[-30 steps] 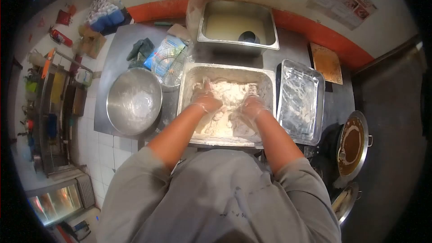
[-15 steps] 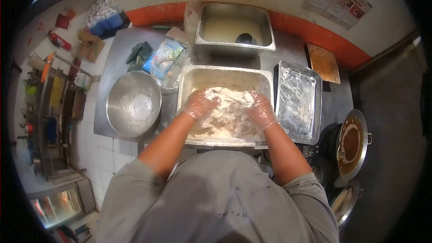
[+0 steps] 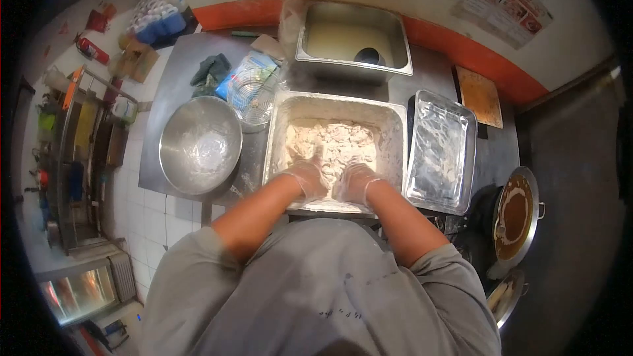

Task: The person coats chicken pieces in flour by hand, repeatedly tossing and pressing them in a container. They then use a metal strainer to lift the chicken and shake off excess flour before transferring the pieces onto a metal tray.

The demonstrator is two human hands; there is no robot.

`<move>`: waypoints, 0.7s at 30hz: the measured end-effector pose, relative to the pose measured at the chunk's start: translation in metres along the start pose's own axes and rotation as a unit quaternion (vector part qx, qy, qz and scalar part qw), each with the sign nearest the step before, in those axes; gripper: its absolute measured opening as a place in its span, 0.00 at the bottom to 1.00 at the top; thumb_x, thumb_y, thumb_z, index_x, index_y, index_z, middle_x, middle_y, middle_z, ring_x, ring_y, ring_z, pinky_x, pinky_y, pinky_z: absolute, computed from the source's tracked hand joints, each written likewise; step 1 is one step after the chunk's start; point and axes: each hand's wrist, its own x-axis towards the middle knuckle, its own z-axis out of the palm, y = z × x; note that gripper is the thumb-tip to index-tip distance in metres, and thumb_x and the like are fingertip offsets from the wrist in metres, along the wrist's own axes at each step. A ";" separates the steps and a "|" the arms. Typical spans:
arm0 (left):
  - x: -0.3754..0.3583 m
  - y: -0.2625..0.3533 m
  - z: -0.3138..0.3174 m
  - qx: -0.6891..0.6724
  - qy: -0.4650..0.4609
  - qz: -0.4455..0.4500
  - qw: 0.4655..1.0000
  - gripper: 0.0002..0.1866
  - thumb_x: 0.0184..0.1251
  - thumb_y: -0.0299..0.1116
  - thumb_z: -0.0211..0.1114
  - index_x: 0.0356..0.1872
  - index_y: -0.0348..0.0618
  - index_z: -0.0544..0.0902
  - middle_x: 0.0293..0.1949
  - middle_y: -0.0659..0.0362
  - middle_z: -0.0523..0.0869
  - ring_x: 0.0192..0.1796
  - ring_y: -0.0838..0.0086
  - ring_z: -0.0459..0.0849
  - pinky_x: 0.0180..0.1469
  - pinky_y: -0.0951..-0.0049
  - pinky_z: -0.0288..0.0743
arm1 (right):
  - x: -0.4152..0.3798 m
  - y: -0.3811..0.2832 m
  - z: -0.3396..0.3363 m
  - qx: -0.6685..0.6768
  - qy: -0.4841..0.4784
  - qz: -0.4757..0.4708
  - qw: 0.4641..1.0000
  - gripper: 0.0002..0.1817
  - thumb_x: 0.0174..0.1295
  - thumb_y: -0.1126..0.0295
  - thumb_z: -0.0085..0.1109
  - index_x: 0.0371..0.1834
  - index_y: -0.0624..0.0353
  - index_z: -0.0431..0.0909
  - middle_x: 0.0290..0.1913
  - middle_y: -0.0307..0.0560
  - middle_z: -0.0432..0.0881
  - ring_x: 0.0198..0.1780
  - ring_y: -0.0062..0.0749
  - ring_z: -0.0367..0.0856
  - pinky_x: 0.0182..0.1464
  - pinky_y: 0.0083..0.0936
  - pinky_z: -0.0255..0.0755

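Observation:
A deep rectangular metal pan (image 3: 401, 132) stands before me, holding a bed of flour with lumpy flour-coated pieces (image 3: 343, 140). My left hand (image 3: 308, 177), in a clear plastic glove, reaches into the near part of the pan, left of its middle. Close beside it, my right hand (image 3: 356, 180), gloved the same way, is also down in the flour near the front wall. The fingers of both hands are largely sunk in the floury mix or turned away, so their closing is hidden. What the pieces are under the coating cannot be made out.
Left of the pan are a steel bowl (image 3: 200, 146) and a round wire strainer (image 3: 253, 97). Behind it, a second pan (image 3: 356, 69) holds pale liquid and a dark cup (image 3: 369, 57). A flour-smeared tray (image 3: 440, 151) lies right; a wok of brown liquid (image 3: 516, 214) stands lower right.
Both hands have come down and toward me, closer together. The floury heap lifted between them earlier now lies spread in the pan. The view has shifted slightly.

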 end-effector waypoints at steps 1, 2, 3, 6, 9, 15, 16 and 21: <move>-0.008 0.011 -0.012 -0.057 -0.037 0.005 0.998 0.61 0.56 0.35 0.69 0.82 0.36 0.33 0.71 0.28 0.69 0.73 0.48 0.73 0.74 0.66 0.66 | -0.007 -0.017 -0.036 0.046 -0.060 -0.023 0.997 0.30 0.52 0.51 0.73 0.49 0.68 0.86 0.52 0.64 0.86 0.56 0.50 0.85 0.61 0.36 0.76; -0.012 0.015 -0.018 -0.115 -0.073 0.010 0.991 0.63 0.55 0.38 0.71 0.82 0.36 0.32 0.74 0.31 0.67 0.76 0.47 0.69 0.78 0.66 0.61 | -0.016 -0.028 -0.059 0.092 -0.120 -0.045 0.988 0.35 0.54 0.48 0.72 0.55 0.70 0.84 0.55 0.64 0.85 0.60 0.49 0.84 0.65 0.34 0.75; -0.014 0.015 -0.015 -0.117 -0.074 0.010 0.990 0.63 0.55 0.38 0.71 0.82 0.36 0.32 0.74 0.31 0.67 0.76 0.47 0.69 0.78 0.66 0.61 | -0.021 -0.031 -0.062 0.091 -0.121 -0.046 0.987 0.35 0.54 0.48 0.72 0.55 0.70 0.84 0.55 0.64 0.85 0.60 0.49 0.84 0.65 0.34 0.75; 0.017 -0.008 0.008 -0.259 0.023 0.035 0.965 0.58 0.56 0.37 0.72 0.83 0.35 0.45 0.71 0.35 0.72 0.74 0.49 0.72 0.77 0.67 0.63 | -0.047 -0.034 -0.108 0.329 -0.002 0.072 0.942 0.50 0.41 0.64 0.83 0.68 0.76 0.68 0.61 0.67 0.81 0.61 0.50 0.83 0.63 0.31 0.77; 0.099 -0.069 0.052 -0.378 0.098 0.244 0.888 0.55 0.58 0.36 0.74 0.82 0.34 0.48 0.72 0.37 0.73 0.74 0.51 0.72 0.77 0.66 0.62 | -0.020 0.004 -0.044 0.624 0.201 -0.022 0.754 0.53 0.45 0.58 0.81 0.71 0.77 0.64 0.62 0.71 0.79 0.63 0.46 0.82 0.66 0.31 0.75; 0.036 -0.032 -0.030 -0.251 0.098 0.030 0.963 0.59 0.55 0.50 0.72 0.82 0.36 0.48 0.78 0.39 0.63 0.79 0.46 0.64 0.78 0.66 0.60 | -0.018 0.003 -0.131 -0.011 -0.090 0.150 0.985 0.29 0.70 0.49 0.59 0.58 0.66 0.84 0.57 0.60 0.84 0.60 0.40 0.83 0.65 0.40 0.73; 0.038 -0.014 -0.035 -0.194 0.097 -0.026 0.976 0.59 0.55 0.51 0.72 0.83 0.38 0.47 0.77 0.38 0.64 0.78 0.46 0.64 0.78 0.65 0.61 | 0.028 0.026 -0.070 -0.030 -0.088 0.062 0.994 0.34 0.63 0.46 0.67 0.57 0.68 0.84 0.56 0.62 0.84 0.60 0.43 0.83 0.66 0.40 0.73; 0.068 -0.008 -0.027 -0.348 0.149 0.030 0.925 0.55 0.54 0.54 0.72 0.80 0.41 0.56 0.70 0.39 0.76 0.72 0.52 0.76 0.72 0.63 0.69 | 0.032 0.005 -0.071 0.224 0.076 0.093 0.967 0.41 0.46 0.52 0.80 0.59 0.71 0.79 0.52 0.66 0.84 0.58 0.54 0.82 0.65 0.35 0.73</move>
